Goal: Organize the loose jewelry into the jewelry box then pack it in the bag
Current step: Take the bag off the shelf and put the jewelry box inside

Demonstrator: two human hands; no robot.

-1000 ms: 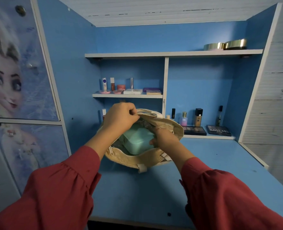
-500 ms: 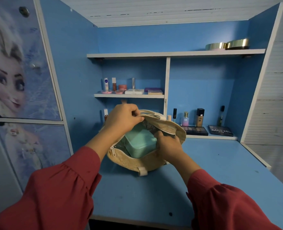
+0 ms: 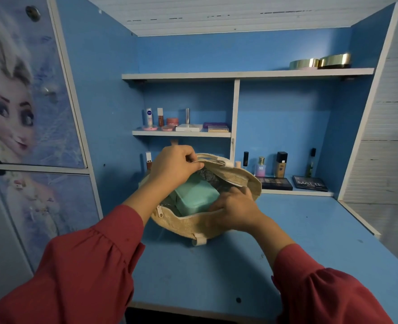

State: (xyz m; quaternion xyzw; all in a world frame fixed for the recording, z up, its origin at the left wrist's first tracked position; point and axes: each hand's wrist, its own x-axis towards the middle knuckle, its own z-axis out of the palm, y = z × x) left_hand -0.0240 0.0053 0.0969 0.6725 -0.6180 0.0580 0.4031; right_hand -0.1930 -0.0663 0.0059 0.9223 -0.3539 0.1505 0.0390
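A beige woven bag (image 3: 193, 226) with a zip lies open on the blue desk. A closed mint-green jewelry box (image 3: 194, 197) sits inside it, partly hidden by the bag's far flap. My left hand (image 3: 174, 168) pinches the far rim of the bag and holds it up. My right hand (image 3: 234, 210) grips the near right rim of the bag, right beside the box's edge. No loose jewelry shows.
Two eyeshadow palettes (image 3: 310, 183) and several makeup bottles (image 3: 281, 164) stand at the desk's back right. A small shelf (image 3: 181, 133) behind the bag carries cosmetics. Two gold tins (image 3: 322, 61) sit on the top shelf. A cabinet door (image 3: 29, 113) stands at the left.
My right hand has slid from the box's side onto the bag's near right rim. The box lies a little deeper in the bag. My left hand keeps hold of the far rim.
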